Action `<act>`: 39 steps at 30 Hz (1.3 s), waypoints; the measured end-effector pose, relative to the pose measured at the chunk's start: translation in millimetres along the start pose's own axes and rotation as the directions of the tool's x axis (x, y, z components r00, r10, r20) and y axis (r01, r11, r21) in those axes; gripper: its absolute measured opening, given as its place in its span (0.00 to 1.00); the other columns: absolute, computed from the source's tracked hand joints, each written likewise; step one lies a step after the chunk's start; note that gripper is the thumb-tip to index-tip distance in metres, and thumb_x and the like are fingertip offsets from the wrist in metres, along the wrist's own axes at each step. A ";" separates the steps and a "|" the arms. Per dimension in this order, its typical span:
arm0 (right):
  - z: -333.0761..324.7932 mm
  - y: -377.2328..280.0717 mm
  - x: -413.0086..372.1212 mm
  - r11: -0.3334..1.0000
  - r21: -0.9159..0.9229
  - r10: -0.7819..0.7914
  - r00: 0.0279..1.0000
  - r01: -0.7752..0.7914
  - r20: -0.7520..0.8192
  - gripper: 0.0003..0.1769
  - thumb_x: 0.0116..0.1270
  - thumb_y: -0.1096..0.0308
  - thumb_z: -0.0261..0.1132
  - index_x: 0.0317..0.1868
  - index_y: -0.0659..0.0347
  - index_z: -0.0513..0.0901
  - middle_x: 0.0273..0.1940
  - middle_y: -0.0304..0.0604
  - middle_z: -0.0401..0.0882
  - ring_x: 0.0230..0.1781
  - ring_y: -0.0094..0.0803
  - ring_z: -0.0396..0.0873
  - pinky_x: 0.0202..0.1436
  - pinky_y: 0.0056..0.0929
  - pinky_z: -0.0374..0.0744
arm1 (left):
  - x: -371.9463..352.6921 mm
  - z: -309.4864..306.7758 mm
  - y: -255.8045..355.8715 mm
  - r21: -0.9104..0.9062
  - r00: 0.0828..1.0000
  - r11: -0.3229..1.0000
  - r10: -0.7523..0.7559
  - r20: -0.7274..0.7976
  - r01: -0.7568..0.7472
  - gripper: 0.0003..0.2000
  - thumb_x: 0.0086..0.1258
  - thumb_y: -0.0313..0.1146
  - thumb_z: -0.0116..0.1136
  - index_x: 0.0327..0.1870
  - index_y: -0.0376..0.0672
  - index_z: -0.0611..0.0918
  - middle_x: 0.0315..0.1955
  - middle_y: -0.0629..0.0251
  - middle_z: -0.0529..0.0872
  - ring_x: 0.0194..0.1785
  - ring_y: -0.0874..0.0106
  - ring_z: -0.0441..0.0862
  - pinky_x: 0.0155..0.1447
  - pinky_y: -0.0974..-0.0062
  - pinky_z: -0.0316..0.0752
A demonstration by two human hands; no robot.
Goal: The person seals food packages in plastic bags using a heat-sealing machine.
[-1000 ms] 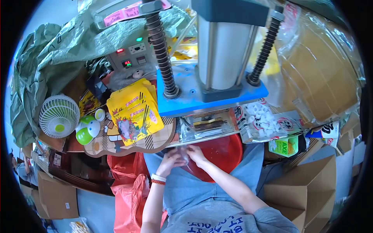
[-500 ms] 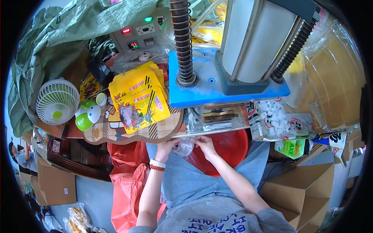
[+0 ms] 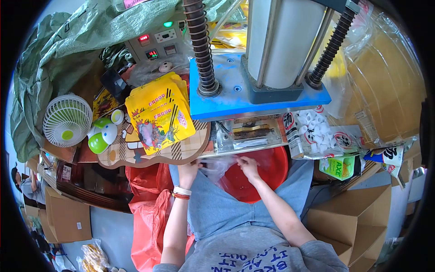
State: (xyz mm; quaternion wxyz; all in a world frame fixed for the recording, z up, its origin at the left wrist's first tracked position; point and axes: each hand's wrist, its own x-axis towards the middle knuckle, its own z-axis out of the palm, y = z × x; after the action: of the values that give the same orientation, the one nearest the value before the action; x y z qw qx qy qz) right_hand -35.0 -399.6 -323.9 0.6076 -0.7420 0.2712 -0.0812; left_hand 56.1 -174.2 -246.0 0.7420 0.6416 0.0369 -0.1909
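Note:
A crumpled clear plastic bag (image 3: 216, 167) stretches between my hands, just below the front edge of the press. My left hand (image 3: 187, 172) is closed on its left side, close to the wavy board's rim, with the fingertips partly hidden. On the other side, my right hand (image 3: 248, 168) pinches the bag's right end over a red basin (image 3: 275, 177) that rests between my thighs. Yellow printed pouches (image 3: 159, 120) lie fanned in a stack on the checked, wavy-edged board (image 3: 181, 153), up and left of my left hand.
The press's blue plate (image 3: 260, 105) stands over a metal bed (image 3: 249, 144) ahead of me. White plastic spouts (image 3: 316, 131) fill an open bag at right. A small fan (image 3: 67, 120) stands at left. Cardboard boxes (image 3: 349, 226) and a red bag (image 3: 149, 226) flank my legs.
My right hand has moved a little right and the hands are farther apart, drawing the plastic bag out wider. The view has shifted slightly, moving the press leftward in the picture.

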 end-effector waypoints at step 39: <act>-84.8 21.4 -118.5 0.336 -0.605 0.088 0.615 0.722 0.784 0.19 0.66 0.64 0.56 0.57 0.54 0.77 0.49 0.51 0.81 0.48 0.43 0.82 0.46 0.45 0.82 | 175.5 8.6 -118.6 0.959 0.953 0.224 0.283 0.105 -0.173 0.25 0.71 0.49 0.50 0.66 0.46 0.75 0.61 0.48 0.78 0.62 0.49 0.76 0.67 0.56 0.71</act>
State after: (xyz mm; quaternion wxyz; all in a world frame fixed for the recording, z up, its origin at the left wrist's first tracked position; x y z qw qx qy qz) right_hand -179.2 -415.4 -298.3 0.1293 -0.9510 -0.1541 0.2348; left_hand 177.5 -236.3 -408.3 0.2173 0.9644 -0.1466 -0.0338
